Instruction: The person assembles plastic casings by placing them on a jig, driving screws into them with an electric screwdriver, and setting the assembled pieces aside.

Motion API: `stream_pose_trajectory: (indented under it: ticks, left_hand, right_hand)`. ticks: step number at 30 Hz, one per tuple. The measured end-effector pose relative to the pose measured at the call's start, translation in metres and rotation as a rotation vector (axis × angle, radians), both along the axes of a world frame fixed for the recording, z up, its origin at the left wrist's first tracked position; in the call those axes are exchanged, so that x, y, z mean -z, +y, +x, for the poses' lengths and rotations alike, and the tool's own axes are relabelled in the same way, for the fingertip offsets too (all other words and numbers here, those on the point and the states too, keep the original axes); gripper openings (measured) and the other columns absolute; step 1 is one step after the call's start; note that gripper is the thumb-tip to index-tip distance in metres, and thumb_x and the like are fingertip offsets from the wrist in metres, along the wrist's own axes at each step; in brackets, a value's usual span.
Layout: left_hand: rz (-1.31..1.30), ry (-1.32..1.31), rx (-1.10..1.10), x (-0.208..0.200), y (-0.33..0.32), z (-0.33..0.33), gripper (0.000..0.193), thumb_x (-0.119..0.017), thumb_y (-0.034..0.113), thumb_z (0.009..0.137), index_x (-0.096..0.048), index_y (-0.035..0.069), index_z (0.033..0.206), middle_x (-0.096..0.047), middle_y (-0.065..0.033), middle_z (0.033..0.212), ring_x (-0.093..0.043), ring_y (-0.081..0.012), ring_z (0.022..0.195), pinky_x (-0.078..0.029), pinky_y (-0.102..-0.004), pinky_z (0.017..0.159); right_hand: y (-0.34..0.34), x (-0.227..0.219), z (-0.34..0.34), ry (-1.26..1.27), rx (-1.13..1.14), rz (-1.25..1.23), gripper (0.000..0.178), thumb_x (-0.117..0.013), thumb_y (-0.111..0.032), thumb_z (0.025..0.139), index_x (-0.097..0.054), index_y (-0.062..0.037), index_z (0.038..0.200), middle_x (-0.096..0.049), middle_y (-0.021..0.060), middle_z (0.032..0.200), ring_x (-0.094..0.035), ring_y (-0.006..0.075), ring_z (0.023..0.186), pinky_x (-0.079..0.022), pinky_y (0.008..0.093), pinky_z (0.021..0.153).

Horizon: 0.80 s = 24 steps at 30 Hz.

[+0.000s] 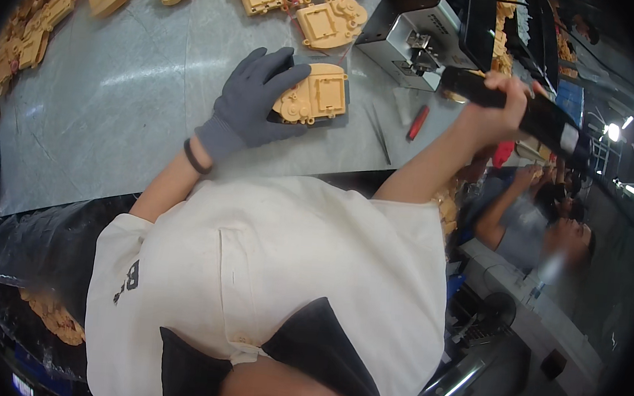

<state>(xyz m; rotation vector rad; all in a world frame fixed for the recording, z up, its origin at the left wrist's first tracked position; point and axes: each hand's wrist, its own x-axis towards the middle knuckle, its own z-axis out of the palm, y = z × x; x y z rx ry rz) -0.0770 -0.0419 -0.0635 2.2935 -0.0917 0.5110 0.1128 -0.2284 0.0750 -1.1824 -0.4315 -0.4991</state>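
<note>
My left hand (pixel 254 100), in a grey glove, grips a tan plastic housing (pixel 317 97) from its left side, thumb and fingers spread around its edge. The housing has a square frame moulded into its face and rests on a dark flat block (pixel 342 119). My bare right hand (pixel 499 108) is wrapped round a black powered screwdriver (pixel 546 125), slightly blurred. Its tip points left and reaches the front of a silver box-shaped screw feeder (pixel 411 45). Whether a screw sits on the tip is too small to tell.
Tweezers (pixel 379 136) and a small red-handled tool (pixel 417 122) lie right of the housing. More tan housings (pixel 331 22) stand at the back, and a heap of tan parts (pixel 35 38) lines the left edge. Another person (pixel 516 217) works at the far right.
</note>
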Motion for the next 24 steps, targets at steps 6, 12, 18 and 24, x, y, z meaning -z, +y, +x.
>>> stream_pose_trajectory:
  ticks: [6, 12, 18, 24]
  left_hand:
    - [-0.023, 0.005, 0.031, 0.005, 0.002, 0.010, 0.076, -0.076, 0.040, 0.061, -0.046, 0.014, 0.126, -0.045, -0.0176, 0.124, -0.047, -0.0327, 0.111, -0.032, -0.0464, 0.101]
    - [-0.026, -0.008, 0.060, 0.002, 0.002, 0.011, 0.077, -0.075, 0.043, 0.062, -0.045, 0.014, 0.127, -0.044, -0.0177, 0.125, -0.045, -0.0330, 0.113, -0.030, -0.0463, 0.104]
    - [-0.028, -0.013, 0.026, 0.006, 0.005, 0.007, 0.078, -0.075, 0.043, 0.062, -0.043, 0.016, 0.128, -0.044, -0.0168, 0.125, -0.046, -0.0316, 0.114, -0.028, -0.0469, 0.105]
    - [-0.033, 0.000, 0.048, 0.007, 0.006, 0.007, 0.080, -0.075, 0.043, 0.062, -0.042, 0.016, 0.129, -0.043, -0.0161, 0.126, -0.046, -0.0316, 0.114, -0.028, -0.0471, 0.105]
  right_hand:
    - [0.022, 0.018, 0.009, 0.065, 0.019, -0.115, 0.030, -0.055, 0.011, 0.066, -0.045, 0.0040, 0.093, -0.049, 0.0079, 0.059, -0.048, 0.0162, 0.043, -0.044, 0.0292, 0.046]
    - [0.012, 0.013, -0.071, 0.101, -0.328, -0.072, 0.037, -0.052, 0.002, 0.070, -0.040, -0.0012, 0.104, -0.046, 0.0072, 0.057, -0.045, 0.0168, 0.042, -0.042, 0.0312, 0.048]
    - [0.037, 0.018, -0.119, -0.011, -0.592, -0.146, 0.043, -0.047, -0.002, 0.070, -0.035, -0.0010, 0.111, -0.045, 0.0099, 0.060, -0.044, 0.0193, 0.045, -0.043, 0.0362, 0.052]
    - [0.046, 0.021, -0.127, -0.032, -0.615, -0.182, 0.043, -0.048, 0.000, 0.070, -0.034, -0.0012, 0.111, -0.046, 0.0101, 0.060, -0.046, 0.0199, 0.045, -0.043, 0.0349, 0.051]
